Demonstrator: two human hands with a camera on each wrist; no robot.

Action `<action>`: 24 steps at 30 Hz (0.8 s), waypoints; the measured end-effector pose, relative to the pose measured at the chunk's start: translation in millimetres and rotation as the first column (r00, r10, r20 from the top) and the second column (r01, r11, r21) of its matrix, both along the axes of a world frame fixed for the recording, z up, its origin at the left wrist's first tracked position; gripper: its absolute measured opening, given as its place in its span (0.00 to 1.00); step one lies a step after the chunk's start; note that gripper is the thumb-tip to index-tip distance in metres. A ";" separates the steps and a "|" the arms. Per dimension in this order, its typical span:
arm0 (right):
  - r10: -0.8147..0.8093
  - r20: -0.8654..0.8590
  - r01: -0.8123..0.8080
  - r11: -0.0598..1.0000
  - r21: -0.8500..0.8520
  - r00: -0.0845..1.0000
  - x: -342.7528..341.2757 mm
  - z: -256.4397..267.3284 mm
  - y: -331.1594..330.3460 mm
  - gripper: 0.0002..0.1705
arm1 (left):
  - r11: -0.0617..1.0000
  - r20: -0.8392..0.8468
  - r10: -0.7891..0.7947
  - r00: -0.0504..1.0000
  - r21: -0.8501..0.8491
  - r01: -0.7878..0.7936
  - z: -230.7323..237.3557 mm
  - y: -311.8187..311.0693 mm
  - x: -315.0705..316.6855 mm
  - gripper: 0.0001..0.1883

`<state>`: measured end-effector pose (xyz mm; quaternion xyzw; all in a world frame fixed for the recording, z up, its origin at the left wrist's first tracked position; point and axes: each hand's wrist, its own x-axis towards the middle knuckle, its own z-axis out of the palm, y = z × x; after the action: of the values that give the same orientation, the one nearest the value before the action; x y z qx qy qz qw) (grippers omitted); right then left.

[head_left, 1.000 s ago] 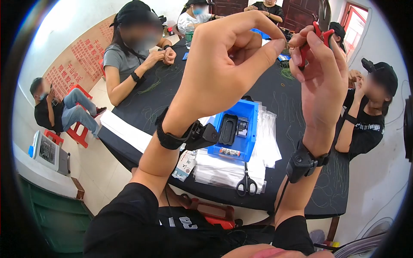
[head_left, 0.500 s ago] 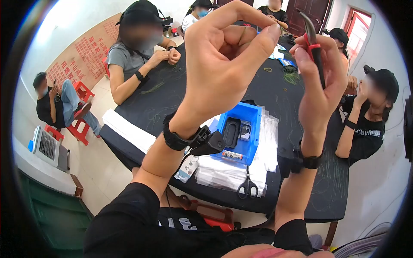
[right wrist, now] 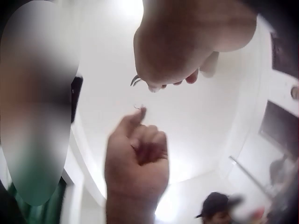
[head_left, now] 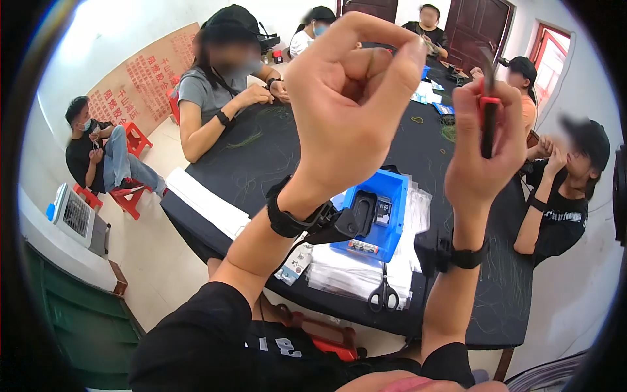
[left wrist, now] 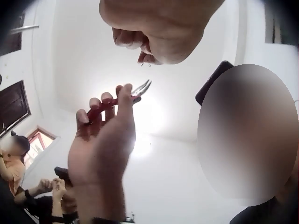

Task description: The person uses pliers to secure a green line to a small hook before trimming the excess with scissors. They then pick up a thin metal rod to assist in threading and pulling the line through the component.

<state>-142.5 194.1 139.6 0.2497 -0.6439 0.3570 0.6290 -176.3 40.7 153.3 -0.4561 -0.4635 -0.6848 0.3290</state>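
Raised above the table, the left hand [head_left: 356, 98] pinches a tiny thin piece of wire or thread [right wrist: 137, 107] between thumb and index fingertip, its other fingers curled. To its right, the right hand [head_left: 486, 140] grips red-handled pliers [head_left: 489, 108] in its fingers. In the left wrist view the curved metal tips of the pliers [left wrist: 142, 88] point toward the left hand [left wrist: 159, 32], apart from it, and stand slightly parted. The right wrist view shows the same gap between the plier tips [right wrist: 135, 80] and the pinched piece.
On the black-covered table [head_left: 261, 157] are a blue bin [head_left: 400, 225] with small items, clear plastic bags [head_left: 333, 271], black scissors [head_left: 383, 297], white sheets [head_left: 206, 202] and green thread tangles [head_left: 449, 132]. Several people sit around it. A cooler [head_left: 75, 215] stands at the left.
The hands moved apart from their near-touching position. The right hand turned and lowered with the pliers, while the left hand kept its pinch. The head view shifted.
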 end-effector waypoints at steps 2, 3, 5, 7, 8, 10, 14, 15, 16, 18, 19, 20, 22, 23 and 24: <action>0.219 0.062 -0.203 0.960 -0.195 0.974 9.1 2.5 -5.5 0.10 | 0.999 -0.037 0.032 0.999 -0.037 -0.033 0.8 0.9 0.1 0.06; 0.256 0.084 -0.234 0.949 -0.210 0.963 15.6 5.9 -6.1 0.10 | 0.998 -0.050 0.003 0.999 -0.063 -0.006 0.8 3.1 -0.4 0.04; 0.263 0.112 -0.232 0.944 -0.234 0.958 18.5 6.9 -4.1 0.11 | 0.996 -0.058 -0.031 0.998 -0.090 0.025 0.5 5.9 0.2 0.03; 0.255 0.126 -0.229 0.955 -0.190 0.959 19.7 6.3 1.0 0.13 | 0.991 -0.013 -0.051 0.999 -0.122 0.049 0.5 6.8 2.3 0.03; 0.250 0.137 -0.230 0.962 -0.146 0.959 20.3 6.0 2.7 0.15 | 0.991 -0.012 -0.054 0.998 -0.124 0.053 0.1 6.0 2.3 0.03; 0.239 0.143 -0.221 0.967 -0.130 0.960 20.7 5.6 3.9 0.14 | 0.977 0.013 -0.055 0.998 -0.206 0.056 -0.5 2.9 2.1 0.06; 0.213 0.066 -0.204 0.971 -0.128 0.975 14.5 6.7 1.8 0.09 | 0.973 0.044 -0.074 0.996 -0.214 0.082 0.2 2.4 5.2 0.06; 0.213 0.066 -0.203 0.971 -0.129 0.975 15.9 6.5 2.3 0.09 | 0.971 0.051 -0.083 0.995 -0.223 0.092 0.3 2.1 5.9 0.06; 0.193 0.103 -0.178 0.974 -0.139 0.976 18.2 6.3 2.8 0.08 | 0.968 0.057 -0.091 0.994 -0.231 0.102 0.3 1.8 6.3 0.06; 0.173 0.141 -0.152 0.977 -0.148 0.975 20.8 7.3 3.3 0.08 | 0.965 0.029 -0.088 0.996 -0.244 0.093 -0.5 2.4 2.7 0.06; 0.189 0.140 -0.167 0.974 -0.156 0.972 21.4 7.9 2.7 0.08 | 0.963 -0.001 -0.085 0.996 -0.256 0.082 -0.9 2.4 1.4 0.06; 0.205 0.140 -0.182 0.970 -0.163 0.969 21.7 8.0 2.5 0.08 | 0.963 0.000 -0.086 0.996 -0.256 0.083 -0.5 1.7 1.8 0.06; 0.183 0.143 -0.166 0.979 -0.122 0.973 21.3 8.1 6.4 0.08 | 0.949 -0.009 -0.073 0.997 -0.307 0.067 0.7 0.4 3.2 0.05; 0.161 0.145 -0.151 0.985 -0.080 0.976 20.8 8.0 8.1 0.09 | 0.949 -0.007 -0.075 0.997 -0.307 0.069 0.2 0.8 3.3 0.05; 0.160 0.146 -0.149 0.985 -0.081 0.976 19.6 7.5 8.2 0.09 | 0.946 -0.003 -0.075 0.997 -0.318 0.070 -0.2 1.2 3.1 0.05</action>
<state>-122.9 202.3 147.1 0.2491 -0.6558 0.4450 0.5567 -173.2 42.0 153.1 -0.5252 -0.5479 -0.6094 0.2294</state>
